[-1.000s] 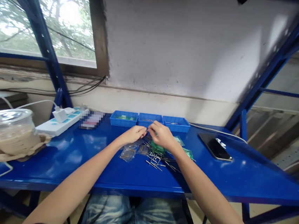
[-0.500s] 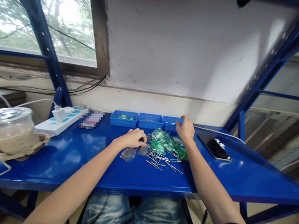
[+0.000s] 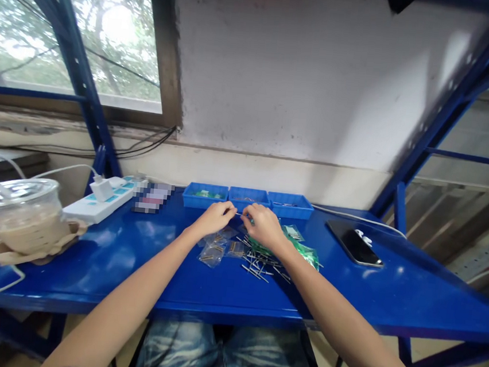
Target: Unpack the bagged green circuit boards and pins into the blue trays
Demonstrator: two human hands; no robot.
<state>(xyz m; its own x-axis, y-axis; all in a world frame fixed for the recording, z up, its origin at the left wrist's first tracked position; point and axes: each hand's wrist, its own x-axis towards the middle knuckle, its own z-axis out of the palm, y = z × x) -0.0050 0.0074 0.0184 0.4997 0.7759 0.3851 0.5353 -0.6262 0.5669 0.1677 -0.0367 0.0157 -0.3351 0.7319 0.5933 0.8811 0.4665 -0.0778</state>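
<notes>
My left hand (image 3: 216,218) and my right hand (image 3: 262,224) face each other just in front of the blue bins. A thin metal rod (image 3: 238,214) spans the small gap between their fingertips, and both hands pinch it. Under and right of my right hand lie green plastic packets (image 3: 307,253) and a pile of loose metal rods (image 3: 258,265). Clear packets with brass-coloured pieces (image 3: 212,254) lie below my left hand. Behind stand the left bin (image 3: 204,203) with green packets, the middle bin (image 3: 249,195) and the right bin (image 3: 289,211) with thin rods.
On the blue table (image 3: 132,276), a cup with a straw (image 3: 29,220) and a white power strip (image 3: 104,202) stand left. A dark phone (image 3: 353,243) with white earbuds (image 3: 363,237) lies right. A white cable (image 3: 353,217) runs behind it.
My right hand has moved left from the right bin to meet my left hand. My left hand has risen slightly off the packets. A rod now shows between them.
</notes>
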